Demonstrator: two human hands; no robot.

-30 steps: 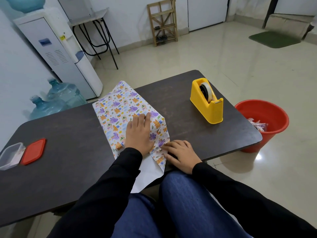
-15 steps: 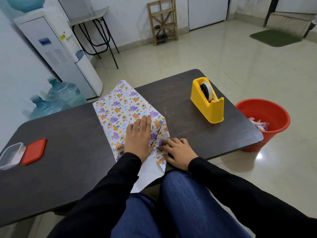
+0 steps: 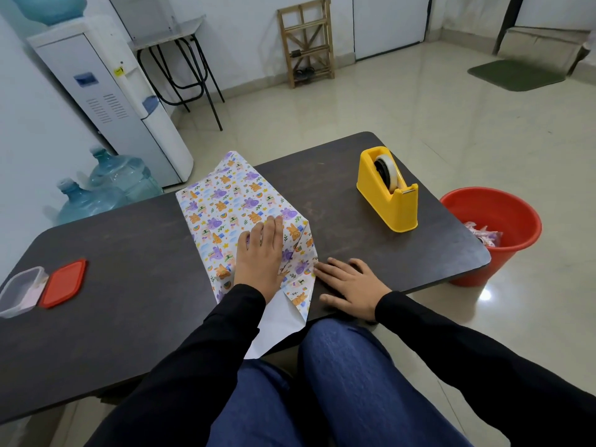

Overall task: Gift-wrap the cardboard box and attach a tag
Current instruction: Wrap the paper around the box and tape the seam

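The box is wholly hidden under patterned wrapping paper [image 3: 225,201] with cartoon animals, lying in the middle of the dark table [image 3: 129,253]. My left hand [image 3: 259,254] presses flat on top of the wrapped bundle near its front end. A white flap of the paper's underside [image 3: 277,324] hangs over the table's near edge. My right hand [image 3: 350,285] lies flat on the tabletop just right of the paper, fingers spread, fingertips at the folded side edge. No tag is visible.
A yellow tape dispenser [image 3: 388,191] stands at the table's right. A clear plastic container [image 3: 19,290] and its red lid [image 3: 64,282] lie at the far left. A red bucket [image 3: 493,230] stands on the floor beyond the right edge.
My right hand has slid off the paper's near right corner and now rests on the bare tabletop beside it. My left hand stays pressed on the bundle.
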